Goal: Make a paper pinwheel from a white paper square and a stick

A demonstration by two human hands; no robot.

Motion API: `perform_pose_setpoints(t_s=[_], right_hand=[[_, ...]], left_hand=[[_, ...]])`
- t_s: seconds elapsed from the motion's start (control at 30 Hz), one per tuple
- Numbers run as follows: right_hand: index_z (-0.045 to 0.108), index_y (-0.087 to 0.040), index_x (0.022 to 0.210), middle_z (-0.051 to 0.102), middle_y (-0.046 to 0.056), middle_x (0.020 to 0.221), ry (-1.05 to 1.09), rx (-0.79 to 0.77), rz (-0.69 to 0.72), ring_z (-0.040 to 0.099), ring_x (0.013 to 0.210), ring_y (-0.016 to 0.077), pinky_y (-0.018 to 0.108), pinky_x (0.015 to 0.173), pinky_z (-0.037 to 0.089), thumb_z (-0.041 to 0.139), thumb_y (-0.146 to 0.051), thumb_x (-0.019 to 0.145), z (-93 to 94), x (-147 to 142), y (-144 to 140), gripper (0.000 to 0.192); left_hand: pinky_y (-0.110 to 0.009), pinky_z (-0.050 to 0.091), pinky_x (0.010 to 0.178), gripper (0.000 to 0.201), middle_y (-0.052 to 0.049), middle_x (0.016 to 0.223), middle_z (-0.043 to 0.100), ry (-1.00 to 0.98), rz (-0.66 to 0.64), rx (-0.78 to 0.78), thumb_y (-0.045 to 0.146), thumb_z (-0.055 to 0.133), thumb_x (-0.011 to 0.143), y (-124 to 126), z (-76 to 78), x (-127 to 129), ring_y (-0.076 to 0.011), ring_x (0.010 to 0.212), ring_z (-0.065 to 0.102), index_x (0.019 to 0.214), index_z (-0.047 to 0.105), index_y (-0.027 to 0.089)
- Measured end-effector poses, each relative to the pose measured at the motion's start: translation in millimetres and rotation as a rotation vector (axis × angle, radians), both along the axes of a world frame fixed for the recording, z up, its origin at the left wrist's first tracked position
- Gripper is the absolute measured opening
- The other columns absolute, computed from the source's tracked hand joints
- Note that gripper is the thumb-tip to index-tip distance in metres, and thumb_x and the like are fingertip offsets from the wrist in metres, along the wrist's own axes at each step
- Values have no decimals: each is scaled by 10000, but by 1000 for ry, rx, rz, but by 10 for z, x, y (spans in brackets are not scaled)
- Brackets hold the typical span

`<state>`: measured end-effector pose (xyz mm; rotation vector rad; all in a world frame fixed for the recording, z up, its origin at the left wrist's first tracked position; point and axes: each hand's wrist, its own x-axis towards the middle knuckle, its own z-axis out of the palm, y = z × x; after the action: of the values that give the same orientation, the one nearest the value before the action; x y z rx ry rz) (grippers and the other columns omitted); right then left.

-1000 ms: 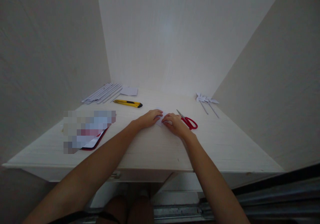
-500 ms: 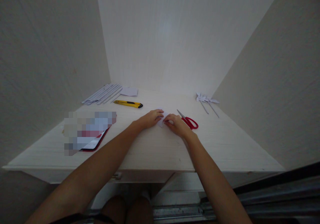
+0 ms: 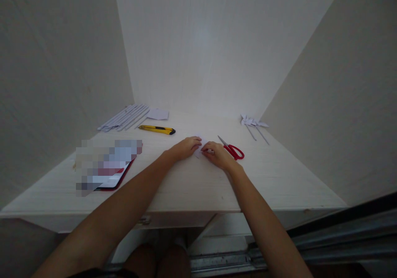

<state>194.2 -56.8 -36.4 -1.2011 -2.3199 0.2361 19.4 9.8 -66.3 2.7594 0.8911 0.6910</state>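
A small white piece of paper [image 3: 202, 142] lies flat in the middle of the pale wooden desk [image 3: 186, 178]. My left hand [image 3: 185, 147] rests on its left side with fingers pressing down. From the right, my right hand [image 3: 218, 155] pinches its near edge with the fingertips. Most of the paper is hidden under both hands. Red-handled scissors [image 3: 232, 149] lie just right of my right hand.
A yellow utility knife [image 3: 157, 129] lies behind my left hand. Rolled paper sticks [image 3: 124, 117] and a small paper sheet [image 3: 158, 113] sit at the back left. Paper pinwheels on sticks [image 3: 254, 125] lie at the back right. A red-edged tablet [image 3: 111, 174] sits left. Walls close three sides.
Both hands stay on the paper; my right fingertips have shifted slightly along its edge. The view has drifted a little.
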Motion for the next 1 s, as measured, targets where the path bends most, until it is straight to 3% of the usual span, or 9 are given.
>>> perform_pose_setpoints(t_s=[1.0], right_hand=[[643,-159,881,630,62,927,34,-16,39,547,849,132,281,781,428,549,-156,780,-49,35,24,138]], left_hand=[[-327,363,986,299,-114,1175,575,7,-7,-13,197,380,858,-2,20,14,-182,1117,503,1049,593,113]])
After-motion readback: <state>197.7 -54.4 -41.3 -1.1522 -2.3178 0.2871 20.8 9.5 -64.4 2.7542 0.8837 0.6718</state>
